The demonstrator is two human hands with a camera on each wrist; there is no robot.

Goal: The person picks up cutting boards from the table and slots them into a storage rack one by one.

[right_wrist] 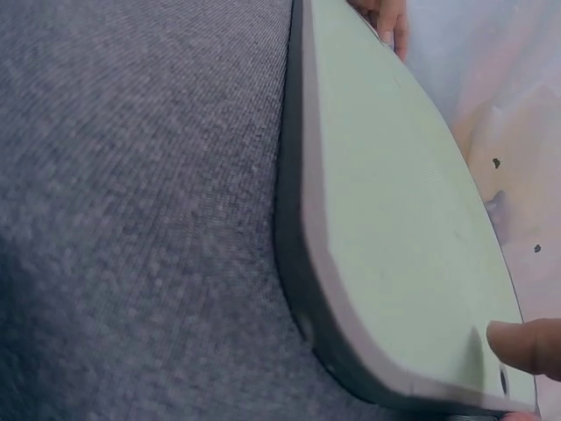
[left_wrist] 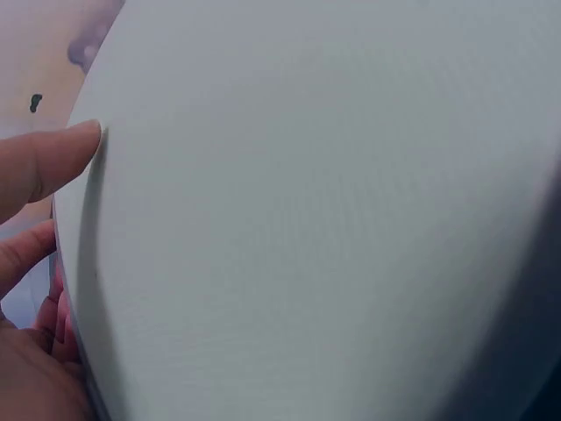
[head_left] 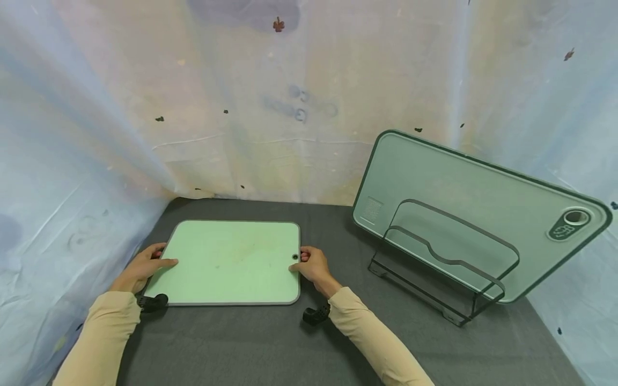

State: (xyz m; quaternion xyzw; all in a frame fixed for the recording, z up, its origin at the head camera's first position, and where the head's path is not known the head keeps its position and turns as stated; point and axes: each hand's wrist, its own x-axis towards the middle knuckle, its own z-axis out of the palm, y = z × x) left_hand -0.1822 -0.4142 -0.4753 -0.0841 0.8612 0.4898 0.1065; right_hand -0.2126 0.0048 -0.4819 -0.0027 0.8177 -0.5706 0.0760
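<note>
A pale green cutting board [head_left: 232,262] with rounded corners and a grey edge lies flat, low over the dark cloth, between both hands. My left hand [head_left: 143,266] grips its left edge, thumb on top and the other fingers at the side and beneath. On the opposite edge my right hand [head_left: 314,268] pinches the board beside a small dark hole [head_left: 295,257], its thumb on the upper face. The left wrist view is mostly filled by the board's surface [left_wrist: 298,210], with the thumb at its rim. In the right wrist view the board's near edge [right_wrist: 316,228] shows close over the cloth.
To the right, a larger green cutting board [head_left: 463,198] with a dark green rim and a ringed hole leans in a black wire rack [head_left: 420,289]. Grey cloth [head_left: 232,343] covers the table. Patterned pale curtains [head_left: 309,96] hang behind and at the sides.
</note>
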